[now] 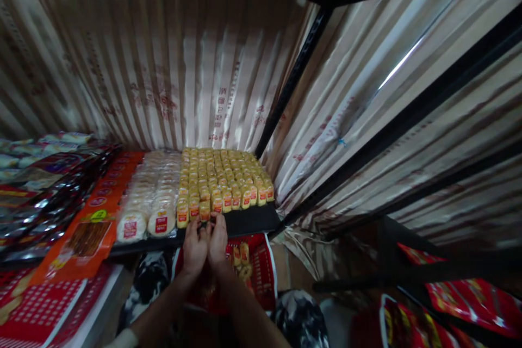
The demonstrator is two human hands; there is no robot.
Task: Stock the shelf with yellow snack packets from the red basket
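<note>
Many small yellow wrapped snack cakes (228, 174) with red labels stand in tight rows on a black shelf (253, 220). My left hand (194, 249) and my right hand (218, 240) are close together at the front of these rows. Between them, their fingertips pinch one wrapped snack cake (204, 210) at the shelf's front edge. The lower part of that cake is hidden by my fingers. Below my forearms is a red basket (267, 272) with a white rim, holding several more wrapped snacks (243, 253).
Left of the cakes stand rows of round white packaged cakes (161, 220), then orange snack bags (92, 228) and dark shiny packets (53, 201). Black metal bars (299, 73) cross in front of a striped curtain (204, 65). Another red basket (53, 304) is at lower left; red packets (473, 302) lie at right.
</note>
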